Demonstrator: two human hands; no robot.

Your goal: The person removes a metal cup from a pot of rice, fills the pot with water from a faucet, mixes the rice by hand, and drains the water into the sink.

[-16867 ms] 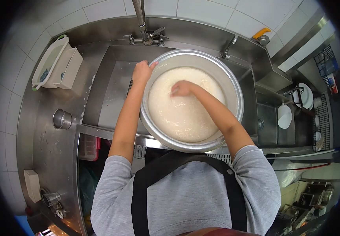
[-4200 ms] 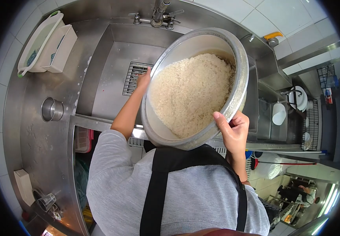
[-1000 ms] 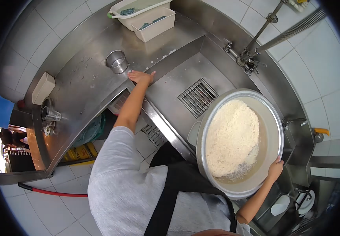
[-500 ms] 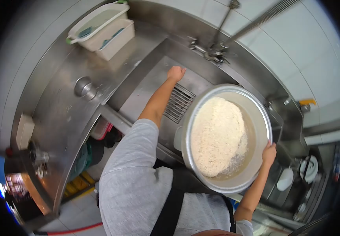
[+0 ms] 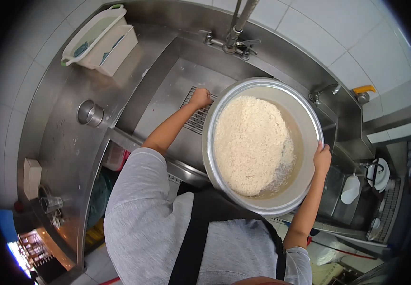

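Note:
A large round metal pot (image 5: pixel 305 107) holds a big heap of white rice (image 5: pixel 250 145), with cloudy water (image 5: pixel 291 175) along its right side. My right hand (image 5: pixel 322 157) is closed round the pot's right rim. Just left of the pot, my left hand (image 5: pixel 200 98) is curled into a fist above the sink's drain grate (image 5: pixel 195 121); no object shows in it. A small gap seems to separate this fist from the pot. The pot stands in front of my apron, over the front right part of the steel sink (image 5: pixel 167 90), and hides that part.
A tap (image 5: pixel 234 45) with a spring hose rises behind the sink. On the left counter are a metal cup (image 5: pixel 90 113) and pale plastic tubs (image 5: pixel 115 52). Another faucet (image 5: pixel 326 92) is at the right, near a smaller basin with a white scoop (image 5: pixel 350 190).
My left fist has come down and nearer to the pot's left side. The view has shifted, and the pot sits slightly higher and further left in it. My right hand keeps its rim grip.

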